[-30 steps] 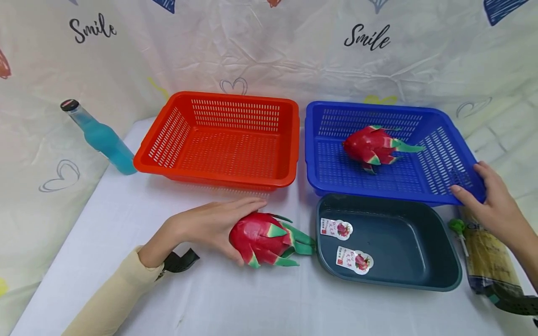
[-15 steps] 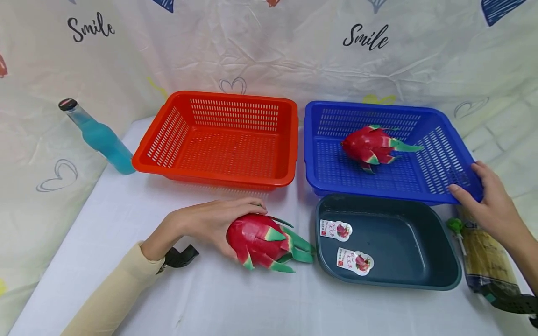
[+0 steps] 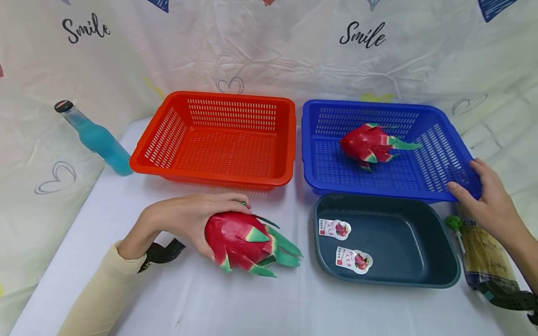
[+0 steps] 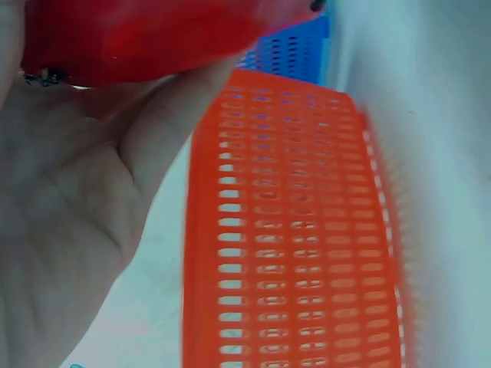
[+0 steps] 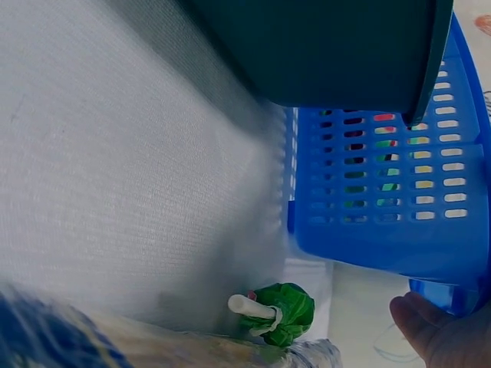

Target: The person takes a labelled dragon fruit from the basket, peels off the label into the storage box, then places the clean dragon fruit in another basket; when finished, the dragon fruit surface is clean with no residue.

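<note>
My left hand (image 3: pixel 187 217) grips a red dragon fruit (image 3: pixel 235 238) with green-tipped scales, fingers over its far side and thumb at the near side. In the left wrist view the fruit's red skin (image 4: pixel 146 38) rests against the palm (image 4: pixel 69 199). At the far right, my right hand (image 3: pixel 489 205) holds the near right corner of the blue basket (image 3: pixel 439 191), thumb over the rim. A second dragon fruit (image 3: pixel 365 144) lies inside that basket. Fingertips (image 5: pixel 418 322) show beside the basket's corner in the right wrist view.
A red basket (image 3: pixel 214 179) stands behind the left hand. A dark green tub (image 3: pixel 395 252) with two stickers (image 3: pixel 354 260) inside sits before the blue basket. Right of it lie a green-wrapped lollipop (image 3: pixel 454 223) and a yellowish packet (image 3: pixel 487 256). A blue bottle (image 3: pixel 102 142) stands at left.
My left hand has moved left with the dragon fruit, drawing its green tips away from the dark green tub. The right hand stays on the blue basket's corner.
</note>
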Demonstrator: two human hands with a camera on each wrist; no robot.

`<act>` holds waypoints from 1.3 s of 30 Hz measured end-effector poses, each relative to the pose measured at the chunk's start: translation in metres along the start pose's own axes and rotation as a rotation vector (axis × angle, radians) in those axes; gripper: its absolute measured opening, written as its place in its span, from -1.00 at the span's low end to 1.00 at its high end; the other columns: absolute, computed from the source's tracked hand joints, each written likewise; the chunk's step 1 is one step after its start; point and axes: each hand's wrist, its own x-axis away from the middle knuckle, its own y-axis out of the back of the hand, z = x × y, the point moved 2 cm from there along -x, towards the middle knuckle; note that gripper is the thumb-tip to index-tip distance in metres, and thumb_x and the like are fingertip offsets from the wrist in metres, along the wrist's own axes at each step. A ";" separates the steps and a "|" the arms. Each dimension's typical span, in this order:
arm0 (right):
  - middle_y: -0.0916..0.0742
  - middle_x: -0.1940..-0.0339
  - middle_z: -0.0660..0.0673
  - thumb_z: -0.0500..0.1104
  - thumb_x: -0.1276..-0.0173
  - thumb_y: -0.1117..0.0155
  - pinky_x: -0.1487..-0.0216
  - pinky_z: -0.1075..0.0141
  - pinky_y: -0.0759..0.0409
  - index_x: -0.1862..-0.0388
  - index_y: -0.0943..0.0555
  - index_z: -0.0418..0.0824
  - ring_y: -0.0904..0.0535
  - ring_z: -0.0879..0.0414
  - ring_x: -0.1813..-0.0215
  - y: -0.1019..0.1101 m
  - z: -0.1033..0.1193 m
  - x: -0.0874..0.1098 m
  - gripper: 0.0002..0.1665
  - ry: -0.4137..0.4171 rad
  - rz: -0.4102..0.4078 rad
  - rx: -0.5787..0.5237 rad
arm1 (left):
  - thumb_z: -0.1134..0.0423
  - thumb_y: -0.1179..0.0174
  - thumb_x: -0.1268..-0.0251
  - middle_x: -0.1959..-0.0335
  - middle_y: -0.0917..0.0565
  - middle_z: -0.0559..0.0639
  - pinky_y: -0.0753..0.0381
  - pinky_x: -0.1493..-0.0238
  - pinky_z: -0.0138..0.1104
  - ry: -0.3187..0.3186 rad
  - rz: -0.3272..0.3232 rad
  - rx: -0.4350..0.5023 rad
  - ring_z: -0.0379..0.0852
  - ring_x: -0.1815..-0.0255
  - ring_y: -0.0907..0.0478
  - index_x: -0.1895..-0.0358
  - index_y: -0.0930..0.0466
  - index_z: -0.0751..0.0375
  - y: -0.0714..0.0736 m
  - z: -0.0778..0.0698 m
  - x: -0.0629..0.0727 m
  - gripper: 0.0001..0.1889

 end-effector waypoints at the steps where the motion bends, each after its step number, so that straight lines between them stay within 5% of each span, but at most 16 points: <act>1: 0.13 -0.58 -0.42 -0.03 -0.46 0.00 -0.21 -0.54 0.09 -0.59 0.26 -0.22 0.09 -0.65 -0.43 0.000 0.001 0.000 -0.06 0.000 0.000 -0.001 | -0.17 -0.51 0.20 -0.30 -0.40 -0.10 -0.66 0.00 -0.37 -0.013 -0.014 0.007 -0.14 -0.30 -0.34 -0.32 -0.36 -0.09 0.002 -0.002 0.002 -0.10; 8: 0.13 -0.57 -0.46 -0.04 -0.49 0.02 -0.24 -0.53 0.10 -0.58 0.25 -0.29 0.10 -0.65 -0.43 -0.001 0.002 -0.001 -0.09 -0.003 -0.001 0.003 | -0.09 -0.56 0.24 -0.31 -0.39 -0.02 -0.68 0.02 -0.33 -0.094 -0.167 0.003 -0.10 -0.30 -0.34 -0.32 -0.38 0.01 0.009 -0.009 0.005 -0.08; 15: 0.13 -0.58 -0.44 -0.02 -0.49 0.01 -0.24 -0.51 0.09 -0.57 0.23 -0.31 0.10 -0.63 -0.44 0.000 0.002 0.002 -0.09 -0.017 -0.023 0.021 | 0.00 -0.62 0.31 -0.29 -0.40 0.05 -0.68 -0.03 -0.27 -0.163 -0.394 -0.053 -0.05 -0.30 -0.40 -0.32 -0.37 0.14 -0.003 -0.020 -0.019 -0.03; 22: 0.15 -0.56 -0.47 -0.03 -0.48 0.01 -0.25 -0.51 0.11 -0.55 0.20 -0.41 0.15 -0.61 -0.46 0.000 0.002 0.000 -0.08 -0.007 -0.026 0.026 | 0.13 -0.65 0.40 -0.27 -0.41 0.11 -0.69 -0.03 -0.24 -0.152 -0.574 0.001 -0.04 -0.29 -0.40 -0.27 -0.38 0.23 -0.017 -0.023 -0.035 -0.03; 30: 0.13 -0.57 -0.44 -0.04 -0.46 -0.03 -0.22 -0.53 0.08 -0.56 0.19 -0.35 0.13 -0.61 -0.46 -0.001 -0.001 0.005 -0.07 -0.010 -0.024 0.017 | 0.16 -0.62 0.35 -0.27 -0.42 0.04 -0.68 -0.04 -0.29 -0.072 -0.632 0.111 -0.09 -0.28 -0.41 -0.29 -0.36 0.15 -0.032 -0.026 -0.060 -0.06; 39: 0.12 -0.58 -0.44 -0.02 -0.46 -0.03 -0.24 -0.52 0.08 -0.56 0.17 -0.35 0.13 -0.60 -0.47 -0.001 0.000 0.000 -0.08 -0.007 -0.040 0.022 | -0.01 -0.57 0.23 -0.29 -0.38 0.08 -0.61 -0.11 -0.39 -0.163 -0.553 -0.050 -0.12 -0.30 -0.36 -0.30 -0.34 0.23 0.014 -0.048 -0.122 -0.07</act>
